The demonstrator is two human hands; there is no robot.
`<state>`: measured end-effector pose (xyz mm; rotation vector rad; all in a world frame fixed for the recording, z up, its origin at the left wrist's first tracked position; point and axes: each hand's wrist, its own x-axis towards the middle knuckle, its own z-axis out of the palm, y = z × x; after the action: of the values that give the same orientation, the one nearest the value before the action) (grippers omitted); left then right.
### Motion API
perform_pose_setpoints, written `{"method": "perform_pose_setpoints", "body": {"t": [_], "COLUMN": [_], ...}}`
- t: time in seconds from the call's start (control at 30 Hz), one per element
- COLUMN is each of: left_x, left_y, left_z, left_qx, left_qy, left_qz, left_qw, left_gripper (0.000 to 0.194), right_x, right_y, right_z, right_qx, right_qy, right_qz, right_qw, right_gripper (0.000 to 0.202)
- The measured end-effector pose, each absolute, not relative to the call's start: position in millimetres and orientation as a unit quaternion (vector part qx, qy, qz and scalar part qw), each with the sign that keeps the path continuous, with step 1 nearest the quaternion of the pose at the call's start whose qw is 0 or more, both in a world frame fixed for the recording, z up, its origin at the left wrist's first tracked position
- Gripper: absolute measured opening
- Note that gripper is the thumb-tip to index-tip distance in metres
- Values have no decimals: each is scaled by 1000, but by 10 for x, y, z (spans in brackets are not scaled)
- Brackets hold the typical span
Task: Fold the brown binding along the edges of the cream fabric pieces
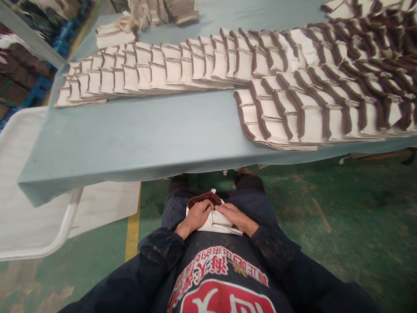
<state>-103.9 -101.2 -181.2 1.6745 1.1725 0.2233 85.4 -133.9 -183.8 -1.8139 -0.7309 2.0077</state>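
A white cloth piece with a brown trimmed edge [217,221] lies in my lap, bunched between both hands. My left hand [198,214] presses on its left side with the fingers curled in by the brown trim. Opposite it, my right hand [235,215] has its fingers bent onto the cloth, and the fingertips of the two hands nearly meet in the middle. What lies under the fingers is hidden. Beyond my knees, long overlapping rows of similar white pieces with brown edges [309,115] rest on the table.
The table [146,134] has a pale blue cover, its near edge just past my knees. A white plastic tub [61,226] stands below its left corner. Beige cloth bundles [156,13] lie at the back. Blue pallets [37,93] are at far left, and a yellow line [133,230] crosses the green floor.
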Motion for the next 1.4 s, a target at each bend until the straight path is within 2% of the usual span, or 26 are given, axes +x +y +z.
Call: {"method": "perform_pose_setpoints", "body": {"t": [0.3, 1.4], "left_x": [-1032, -1049], "left_y": [-982, -990], "left_z": [-1958, -2042], "left_qx": [672, 658], "left_qy": [502, 507], "left_qz": [107, 119], "left_qw": [534, 543], "left_gripper": [31, 34], "right_x": [877, 851], "right_y": [-1360, -1344], "right_z": [-2033, -2024], "right_qx": [-618, -629], "right_qy": [-279, -268], "right_qz": [716, 713], "right_qw": [165, 157], "right_gripper": [30, 27]}}
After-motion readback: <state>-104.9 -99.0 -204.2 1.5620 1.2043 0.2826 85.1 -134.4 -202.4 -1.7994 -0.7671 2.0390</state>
